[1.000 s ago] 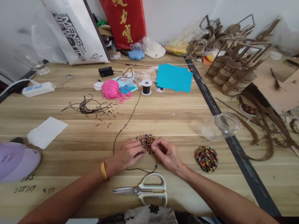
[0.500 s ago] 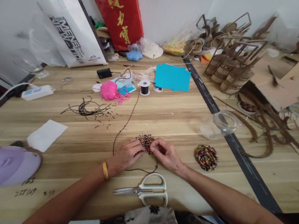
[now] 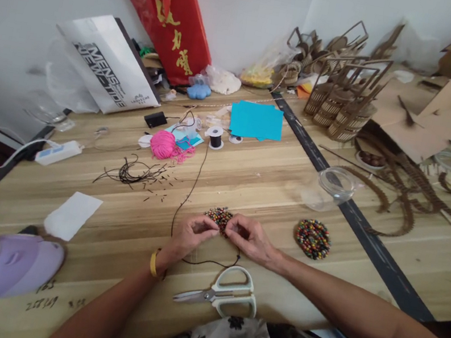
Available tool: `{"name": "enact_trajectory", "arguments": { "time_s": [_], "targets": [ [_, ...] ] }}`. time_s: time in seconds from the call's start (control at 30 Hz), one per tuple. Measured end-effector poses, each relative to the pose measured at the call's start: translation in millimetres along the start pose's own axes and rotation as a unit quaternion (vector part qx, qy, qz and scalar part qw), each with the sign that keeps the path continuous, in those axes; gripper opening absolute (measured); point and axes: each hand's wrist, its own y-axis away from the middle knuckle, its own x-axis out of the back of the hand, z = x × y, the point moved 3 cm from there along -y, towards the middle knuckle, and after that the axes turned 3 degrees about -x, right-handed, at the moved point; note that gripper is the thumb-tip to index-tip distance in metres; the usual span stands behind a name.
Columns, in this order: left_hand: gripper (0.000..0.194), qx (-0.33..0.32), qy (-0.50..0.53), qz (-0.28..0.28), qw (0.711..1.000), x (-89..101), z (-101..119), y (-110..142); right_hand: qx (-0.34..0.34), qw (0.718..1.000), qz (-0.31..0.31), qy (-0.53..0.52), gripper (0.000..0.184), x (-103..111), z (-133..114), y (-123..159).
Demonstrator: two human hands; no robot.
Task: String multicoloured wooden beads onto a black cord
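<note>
Thumb and fingertips are brought together on both the left hand (image 3: pixel 190 236) and the right hand (image 3: pixel 254 243); whether a bead or cord is pinched in either is too small to tell. The multicoloured round beads (image 3: pixel 219 214) are heaped on the wood-grain tabletop (image 3: pixel 116 254), just beyond and between the fingertips. The black cord (image 3: pixel 191 193) is run from the spool (image 3: pixel 216 137) toward the left hand and looped below both hands, near the white-handled scissors (image 3: pixel 215 294). A coiled bead strand (image 3: pixel 312 239) is set apart, to the right.

Soft, even light; edges stretched and blurred.
</note>
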Motion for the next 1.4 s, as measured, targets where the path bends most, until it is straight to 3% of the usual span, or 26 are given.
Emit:
{"name": "enact_trajectory", "arguments": {
  "time_s": [0.23, 1.0, 1.4],
  "targets": [
    [0.029, 0.064, 0.094, 0.000, 0.994, -1.9, 4.3, -2.0, 0.029, 0.999, -0.005, 0.024, 0.020, -0.2, -3.7, 1.5],
    [0.029, 0.045, 0.110, 0.028, 0.993, 3.6, -2.0, -4.7, 0.057, 0.998, 0.000, 0.036, 0.020, -2.3, -0.3, 1.9],
    [0.027, 0.036, 0.103, 0.007, 0.994, -0.3, 2.5, -0.1, 0.102, 0.992, 0.009, 0.070, 0.019, -1.2, -3.3, 5.7]
  ]
}}
